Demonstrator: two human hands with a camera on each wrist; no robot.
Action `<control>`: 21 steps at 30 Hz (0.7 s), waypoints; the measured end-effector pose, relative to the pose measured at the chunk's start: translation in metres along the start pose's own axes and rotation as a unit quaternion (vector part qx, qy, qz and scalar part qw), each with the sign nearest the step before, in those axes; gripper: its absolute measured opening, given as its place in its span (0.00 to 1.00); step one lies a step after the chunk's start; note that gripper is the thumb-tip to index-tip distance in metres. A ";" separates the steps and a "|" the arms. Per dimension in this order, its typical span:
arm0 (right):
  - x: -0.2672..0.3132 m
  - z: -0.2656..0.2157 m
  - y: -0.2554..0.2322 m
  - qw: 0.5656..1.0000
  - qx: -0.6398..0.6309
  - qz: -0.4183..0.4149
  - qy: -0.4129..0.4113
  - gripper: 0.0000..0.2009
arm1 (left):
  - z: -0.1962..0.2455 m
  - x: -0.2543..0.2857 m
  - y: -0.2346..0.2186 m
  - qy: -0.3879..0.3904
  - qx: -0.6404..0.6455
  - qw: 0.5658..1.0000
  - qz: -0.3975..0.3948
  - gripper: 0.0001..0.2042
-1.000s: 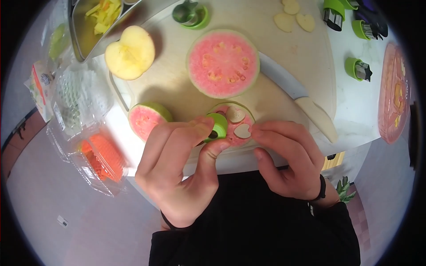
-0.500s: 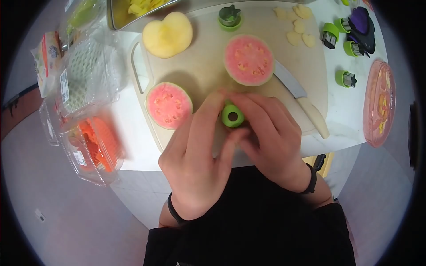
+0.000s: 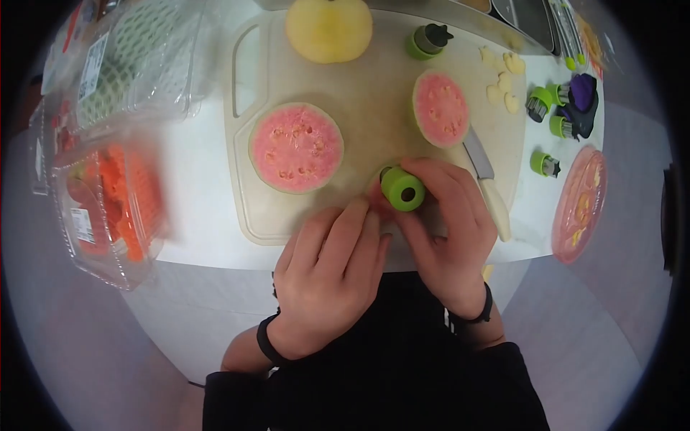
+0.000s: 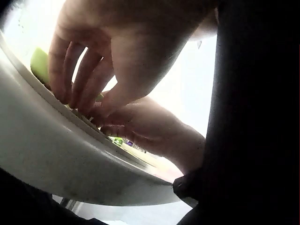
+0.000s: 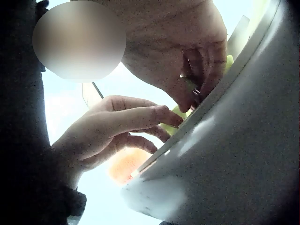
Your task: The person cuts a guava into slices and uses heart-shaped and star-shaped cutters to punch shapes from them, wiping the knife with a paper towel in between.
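Observation:
A small green ring-shaped cutter (image 3: 404, 192) with a dark round opening stands over the front of the cutting board. My right hand (image 3: 456, 230) grips it between thumb and fingers. Just left of the cutter, my left hand (image 3: 330, 258) rests its extended fingers at the edge of a pink guava slice (image 3: 376, 195), mostly hidden under the hands. In the right wrist view, the left hand (image 5: 110, 129) has its fingertips down at the board. A large cut guava piece (image 3: 296, 147) lies left of the hands, another cut guava piece (image 3: 441, 108) behind them.
A knife (image 3: 494, 208) lies right of my right hand on the cutting board (image 3: 359, 93). A halved apple (image 3: 329, 32) and star cutter (image 3: 431, 39) are at the back. Several cutters (image 3: 546, 165) and a pink tray (image 3: 581, 205) stand right; clear plastic boxes (image 3: 108, 215) left.
The green cutter has passed from my left hand to my right. The left fingers have come down beside it. The slice's heart-shaped cut-outs are now hidden, and the head view has shifted.

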State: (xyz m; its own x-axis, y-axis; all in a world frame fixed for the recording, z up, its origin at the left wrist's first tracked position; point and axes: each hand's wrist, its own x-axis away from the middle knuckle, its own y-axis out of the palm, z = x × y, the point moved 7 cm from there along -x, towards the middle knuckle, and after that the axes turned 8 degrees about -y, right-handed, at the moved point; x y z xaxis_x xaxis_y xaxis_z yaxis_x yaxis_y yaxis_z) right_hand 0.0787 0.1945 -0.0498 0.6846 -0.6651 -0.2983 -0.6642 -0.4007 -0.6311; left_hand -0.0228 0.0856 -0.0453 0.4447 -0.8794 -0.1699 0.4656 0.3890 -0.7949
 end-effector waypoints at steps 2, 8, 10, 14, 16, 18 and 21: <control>0.002 0.000 0.000 1.000 -0.015 -0.002 0.022 0.22 | -0.003 0.000 -0.001 0.003 0.005 1.000 0.000 0.18; 0.005 -0.004 -0.004 0.999 -0.029 -0.009 0.016 0.23 | -0.004 0.001 -0.002 0.003 -0.001 1.000 -0.001 0.19; 0.008 -0.005 -0.009 0.998 -0.055 0.002 0.021 0.25 | -0.004 0.001 -0.002 0.000 0.002 1.000 0.000 0.18; 0.018 0.004 -0.018 0.987 -0.139 0.057 0.062 0.29 | -0.006 0.002 -0.002 -0.001 0.009 1.000 0.001 0.18; 0.024 0.011 -0.020 0.973 -0.189 0.077 0.105 0.30 | -0.008 0.003 -0.001 0.007 0.008 1.000 0.006 0.18; 0.032 0.018 -0.023 0.958 -0.227 0.064 0.160 0.31 | -0.009 0.005 0.001 0.017 0.002 1.000 0.011 0.18; 0.033 0.016 -0.017 0.934 -0.304 0.051 0.181 0.29 | -0.010 0.006 0.001 0.015 0.009 1.000 0.020 0.17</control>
State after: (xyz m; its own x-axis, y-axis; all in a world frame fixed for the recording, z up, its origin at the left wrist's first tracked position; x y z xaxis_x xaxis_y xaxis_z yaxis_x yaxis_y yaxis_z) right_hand 0.1176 0.1890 -0.0602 0.5353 -0.8447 -0.0036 -0.8434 -0.5342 -0.0574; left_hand -0.0270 0.0776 -0.0529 0.4405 -0.8710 -0.2177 0.4616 0.4277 -0.7772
